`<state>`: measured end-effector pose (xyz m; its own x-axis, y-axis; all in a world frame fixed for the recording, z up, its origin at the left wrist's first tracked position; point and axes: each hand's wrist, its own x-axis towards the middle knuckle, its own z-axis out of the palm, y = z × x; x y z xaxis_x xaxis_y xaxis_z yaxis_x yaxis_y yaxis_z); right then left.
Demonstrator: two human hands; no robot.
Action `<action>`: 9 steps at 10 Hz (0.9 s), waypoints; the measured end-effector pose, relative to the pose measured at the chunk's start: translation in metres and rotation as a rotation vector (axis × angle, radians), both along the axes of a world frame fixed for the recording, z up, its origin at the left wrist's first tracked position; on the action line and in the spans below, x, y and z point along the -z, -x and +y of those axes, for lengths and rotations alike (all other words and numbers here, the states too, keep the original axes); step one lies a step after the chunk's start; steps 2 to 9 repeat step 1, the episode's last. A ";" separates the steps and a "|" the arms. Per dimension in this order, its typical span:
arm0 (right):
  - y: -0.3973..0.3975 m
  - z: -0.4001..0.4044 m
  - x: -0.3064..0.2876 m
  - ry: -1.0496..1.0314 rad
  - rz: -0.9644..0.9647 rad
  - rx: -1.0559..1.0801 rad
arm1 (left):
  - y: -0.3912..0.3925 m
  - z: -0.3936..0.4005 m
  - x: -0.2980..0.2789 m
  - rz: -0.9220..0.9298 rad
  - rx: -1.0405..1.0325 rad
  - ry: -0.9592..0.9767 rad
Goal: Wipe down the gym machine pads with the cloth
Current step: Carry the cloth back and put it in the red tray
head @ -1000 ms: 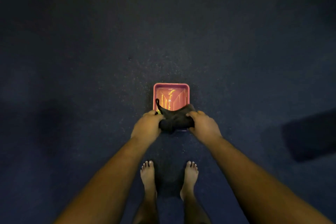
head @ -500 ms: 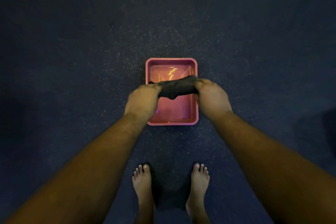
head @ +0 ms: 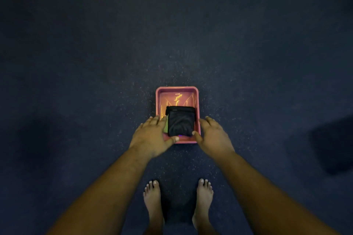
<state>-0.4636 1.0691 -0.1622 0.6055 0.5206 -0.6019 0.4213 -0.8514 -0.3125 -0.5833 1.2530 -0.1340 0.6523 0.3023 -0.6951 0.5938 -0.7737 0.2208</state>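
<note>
Cloth (head: 180, 121) released into tub's (head: 177, 89) near end; left hand (head: 152, 138), right hand (head: 213, 136) grips spread, empty; re-soaking presumed.

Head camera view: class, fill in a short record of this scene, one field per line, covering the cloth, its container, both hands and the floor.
cloth: dark cloth lying in the near part of the tub, nobody holding it
container: pink tub, rectangular, on the floor
left hand: left hand open, fingers spread at the tub's left rim
right hand: right hand open, at the tub's right rim
feet: bare feet nearer the camera than the tub
floor: dark speckled floor
gym pads: none in view
</note>
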 end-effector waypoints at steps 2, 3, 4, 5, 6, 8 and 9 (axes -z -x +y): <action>0.008 -0.006 -0.070 -0.021 -0.022 -0.002 | 0.007 -0.007 -0.080 -0.060 -0.028 -0.012; 0.008 -0.006 -0.070 -0.021 -0.022 -0.002 | 0.007 -0.007 -0.080 -0.060 -0.028 -0.012; 0.008 -0.006 -0.070 -0.021 -0.022 -0.002 | 0.007 -0.007 -0.080 -0.060 -0.028 -0.012; 0.008 -0.006 -0.070 -0.021 -0.022 -0.002 | 0.007 -0.007 -0.080 -0.060 -0.028 -0.012; 0.008 -0.006 -0.070 -0.021 -0.022 -0.002 | 0.007 -0.007 -0.080 -0.060 -0.028 -0.012; 0.008 -0.006 -0.070 -0.021 -0.022 -0.002 | 0.007 -0.007 -0.080 -0.060 -0.028 -0.012; 0.008 -0.006 -0.070 -0.021 -0.022 -0.002 | 0.007 -0.007 -0.080 -0.060 -0.028 -0.012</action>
